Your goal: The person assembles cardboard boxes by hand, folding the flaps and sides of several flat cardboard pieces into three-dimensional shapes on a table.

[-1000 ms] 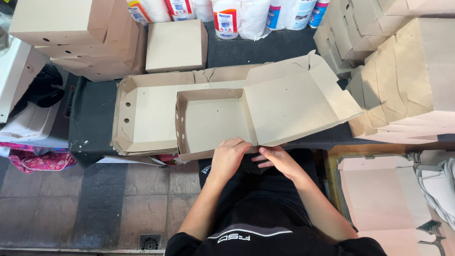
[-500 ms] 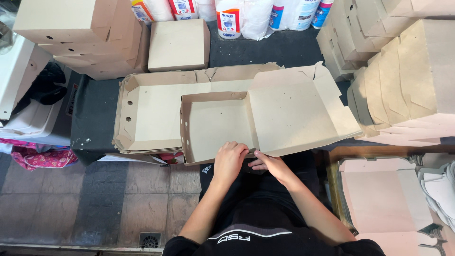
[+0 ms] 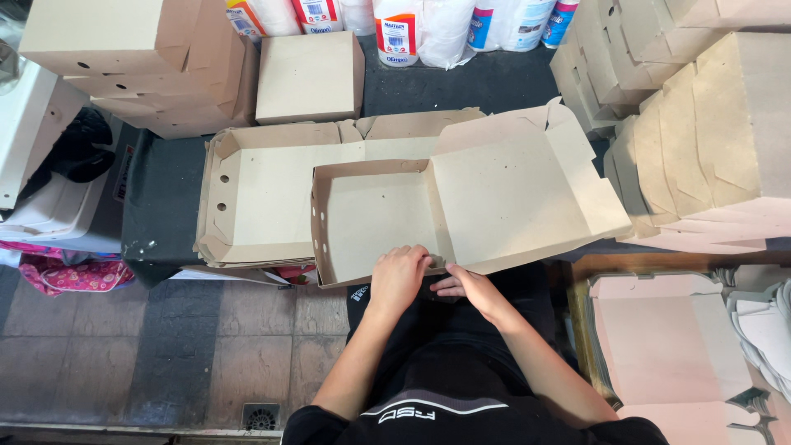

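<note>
Near edge: my left hand (image 3: 399, 276) curls over the front wall of the half-folded box (image 3: 375, 218), grip clamped on it; right hand (image 3: 470, 288) pinches the flap beside. Tray walls stand; lid (image 3: 515, 194) lies open. Beyond, flat blanks (image 3: 264, 198) on the tabletop (image 3: 165, 194) wait unfolded.

- The left hand (image 3: 399, 278) curls over the near wall of the half-folded box (image 3: 371, 218); its fingertips are hidden inside, so the grip cannot be judged
- The right hand (image 3: 471, 288) lies partly under the box's near edge; its fingertips are out of sight
- The flat blanks (image 3: 255, 194) run under the box; their right part is covered
- The bottles (image 3: 395, 29) are cut off by the top edge
- The stacked boxes (image 3: 717, 124) run past the right edge
- The desk (image 3: 165, 185) is mostly covered
</note>
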